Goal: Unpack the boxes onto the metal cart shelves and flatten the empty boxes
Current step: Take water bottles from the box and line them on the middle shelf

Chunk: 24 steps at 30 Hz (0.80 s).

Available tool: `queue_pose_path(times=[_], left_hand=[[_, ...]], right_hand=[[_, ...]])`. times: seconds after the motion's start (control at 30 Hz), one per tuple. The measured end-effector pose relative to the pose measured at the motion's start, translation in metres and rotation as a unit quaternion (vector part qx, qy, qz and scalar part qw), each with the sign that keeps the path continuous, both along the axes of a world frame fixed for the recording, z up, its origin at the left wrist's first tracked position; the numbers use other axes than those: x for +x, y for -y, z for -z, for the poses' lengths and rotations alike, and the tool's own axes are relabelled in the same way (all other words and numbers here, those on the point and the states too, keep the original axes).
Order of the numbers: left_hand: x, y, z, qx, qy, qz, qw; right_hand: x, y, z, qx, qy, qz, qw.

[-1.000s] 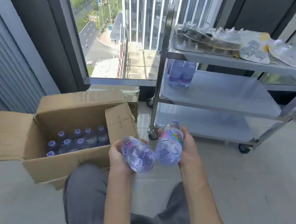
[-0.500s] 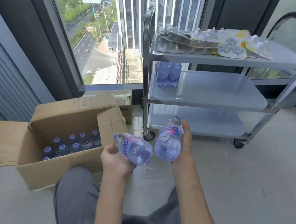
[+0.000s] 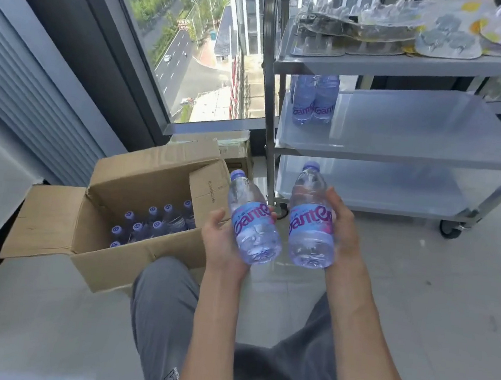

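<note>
While the open cardboard box (image 3: 136, 221) of capped bottles sits at nine o'clock, the left hand (image 3: 223, 239) grips one water bottle (image 3: 254, 220) and the right hand (image 3: 342, 229) another bottle (image 3: 310, 223), both below the metal cart (image 3: 400, 149) at one o'clock.
</note>
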<state>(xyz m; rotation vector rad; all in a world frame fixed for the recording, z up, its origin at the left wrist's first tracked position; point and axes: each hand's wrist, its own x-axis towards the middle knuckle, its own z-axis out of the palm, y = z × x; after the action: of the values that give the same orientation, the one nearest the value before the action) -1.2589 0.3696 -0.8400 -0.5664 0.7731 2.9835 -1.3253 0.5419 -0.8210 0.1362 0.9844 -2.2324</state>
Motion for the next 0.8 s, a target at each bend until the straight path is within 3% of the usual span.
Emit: queue_pose_path(times=[0.1, 0.13, 0.2, 0.27, 0.37, 0.5, 0.6, 0.8], left_hand=[[-0.009, -0.003, 0.001, -0.052, -0.002, -0.020, 0.998], [-0.011, -0.006, 0.001, -0.070, -0.004, -0.021, 0.997], [-0.014, -0.010, 0.003, -0.098, -0.013, -0.019, 0.995], [-0.016, -0.010, 0.008, -0.107, -0.018, -0.010, 0.994], [-0.026, -0.013, 0.011, -0.088, 0.012, 0.013, 0.996], [-0.032, -0.029, 0.015, -0.097, 0.082, 0.043, 0.991], [-0.033, -0.035, 0.015, -0.088, 0.064, 0.065, 0.992], [-0.037, -0.031, 0.012, -0.094, 0.052, 0.078, 0.991]], right_hand=[[0.004, -0.007, 0.014, -0.053, 0.054, 0.095, 0.993], [0.009, -0.012, 0.018, -0.054, 0.036, 0.125, 0.990], [0.010, -0.022, 0.024, -0.026, 0.003, 0.103, 0.994], [-0.001, -0.029, 0.007, -0.020, 0.041, 0.049, 0.998], [-0.013, -0.035, 0.004, 0.002, 0.023, 0.072, 0.997], [-0.021, -0.048, 0.016, -0.037, 0.043, 0.044, 0.997], [-0.022, -0.054, 0.019, -0.087, 0.042, -0.010, 0.995], [-0.028, -0.051, 0.020, -0.013, -0.019, -0.001, 1.000]])
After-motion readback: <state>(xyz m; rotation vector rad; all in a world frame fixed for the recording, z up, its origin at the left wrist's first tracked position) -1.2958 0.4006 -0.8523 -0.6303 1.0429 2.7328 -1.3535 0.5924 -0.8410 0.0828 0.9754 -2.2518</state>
